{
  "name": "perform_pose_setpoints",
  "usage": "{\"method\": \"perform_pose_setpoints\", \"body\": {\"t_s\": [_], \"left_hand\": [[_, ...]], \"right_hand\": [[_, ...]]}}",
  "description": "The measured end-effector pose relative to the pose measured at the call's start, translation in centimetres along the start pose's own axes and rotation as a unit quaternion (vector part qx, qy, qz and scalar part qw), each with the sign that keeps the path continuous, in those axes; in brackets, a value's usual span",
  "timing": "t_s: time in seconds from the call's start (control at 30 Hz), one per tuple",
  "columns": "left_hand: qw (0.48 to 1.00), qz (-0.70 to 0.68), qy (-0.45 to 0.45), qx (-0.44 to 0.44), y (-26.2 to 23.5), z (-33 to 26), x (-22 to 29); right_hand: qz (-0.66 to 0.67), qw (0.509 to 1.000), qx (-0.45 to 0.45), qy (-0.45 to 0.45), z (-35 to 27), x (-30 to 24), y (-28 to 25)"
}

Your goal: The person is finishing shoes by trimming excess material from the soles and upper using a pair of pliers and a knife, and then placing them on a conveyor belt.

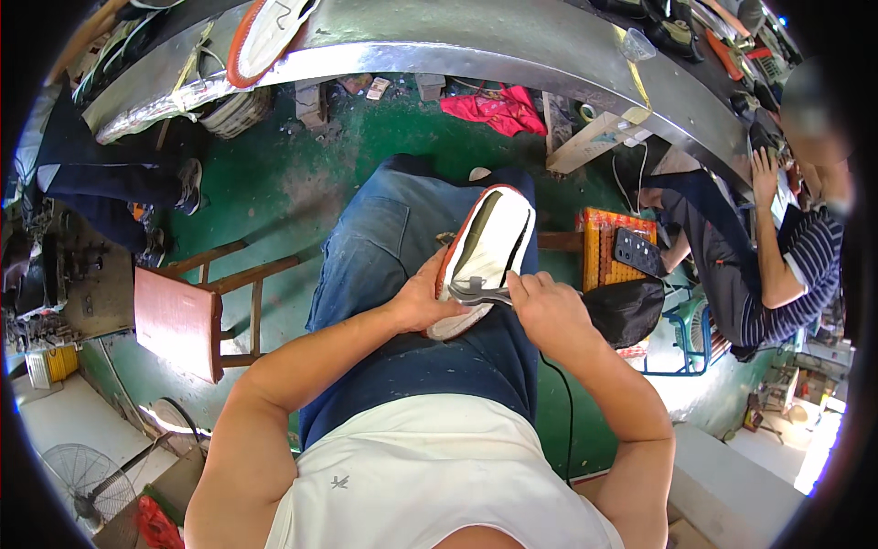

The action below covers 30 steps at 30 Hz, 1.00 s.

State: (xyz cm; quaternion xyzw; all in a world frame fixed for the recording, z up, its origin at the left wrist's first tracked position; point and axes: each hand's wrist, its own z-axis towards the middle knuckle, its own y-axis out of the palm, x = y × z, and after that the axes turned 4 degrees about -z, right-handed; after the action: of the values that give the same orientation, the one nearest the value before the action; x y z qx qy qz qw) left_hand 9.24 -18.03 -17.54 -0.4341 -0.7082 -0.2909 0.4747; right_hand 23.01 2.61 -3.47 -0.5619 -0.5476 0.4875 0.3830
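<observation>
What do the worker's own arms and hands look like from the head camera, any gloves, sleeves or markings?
Both forearms are bare from the shoulder down: no sleeves, no gloves on the left hand or the right hand. No watch, rings or bands show. The person wears a white sleeveless top with a small grey emblem on the chest, and blue jeans.

Lighting bright and even, daylight strongest at lower right, where the pale floor (805, 448) is overexposed. Glare streaks along the curved metal bench (476, 41). Soft shadows under the wooden stool (178, 320). Centre sharp; strong fisheye bending toward the rim, black vignette at the corners, slight colour fringing at the edge
</observation>
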Motion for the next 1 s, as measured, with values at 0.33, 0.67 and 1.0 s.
{"method": "perform_pose_setpoints", "body": {"t_s": [0.33,0.67,1.0], "left_hand": [[0.994,-0.092,-0.027,-0.045,-1.0,0.2,0.3],[0.999,-0.044,-0.004,-0.019,-0.4,-1.3,2.0],[0.995,-0.08,0.015,-0.055,-1.2,0.0,-1.2]], "right_hand": [[0.224,0.972,-0.072,-0.013,2.1,-0.5,3.3],[0.044,0.999,-0.013,-0.015,0.9,-0.5,0.1],[0.187,0.974,-0.129,-0.015,3.5,-1.0,1.5]]}}
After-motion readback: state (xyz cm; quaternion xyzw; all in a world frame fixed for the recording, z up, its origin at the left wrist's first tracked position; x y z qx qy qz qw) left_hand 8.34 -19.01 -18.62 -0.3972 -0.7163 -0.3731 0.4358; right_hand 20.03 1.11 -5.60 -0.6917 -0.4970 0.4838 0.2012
